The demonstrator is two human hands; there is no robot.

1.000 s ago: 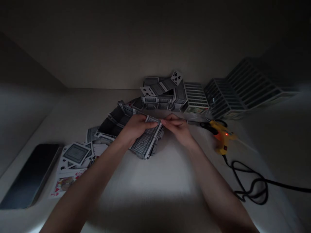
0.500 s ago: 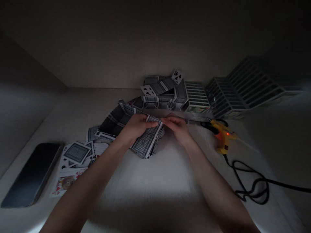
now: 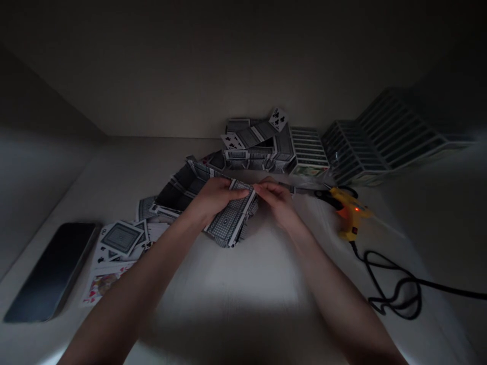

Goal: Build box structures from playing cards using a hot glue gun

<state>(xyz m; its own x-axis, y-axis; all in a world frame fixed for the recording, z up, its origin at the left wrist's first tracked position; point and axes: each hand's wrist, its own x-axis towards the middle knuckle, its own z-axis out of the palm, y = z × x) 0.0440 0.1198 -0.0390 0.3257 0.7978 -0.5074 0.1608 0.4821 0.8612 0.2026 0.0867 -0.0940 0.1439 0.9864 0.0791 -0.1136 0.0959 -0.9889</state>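
A box built from playing cards (image 3: 233, 215), patterned card backs outward, is tilted between my hands over the white table. My left hand (image 3: 216, 197) grips its upper edge, thumb lying on the outer face. With thumb and fingers pinched, my right hand (image 3: 276, 197) touches the box's right top corner; whether a small piece is between those fingertips I cannot tell. The hollow inside of the box shows dark to the left of my left hand. Behind it stands another card structure (image 3: 251, 157), with a strip of joined cards lying across its top.
Loose playing cards (image 3: 120, 238) lie at left beside a dark phone (image 3: 51, 274). On the right are a yellow glue gun (image 3: 349, 215) with its red light lit, its black cable (image 3: 403, 284), and scissors (image 3: 323, 195). Slatted card racks (image 3: 353, 152) stand along the back right.
Both hands keep nearly the same hold on the card box. The whole view has shifted very slightly; nothing has been picked up or let go.
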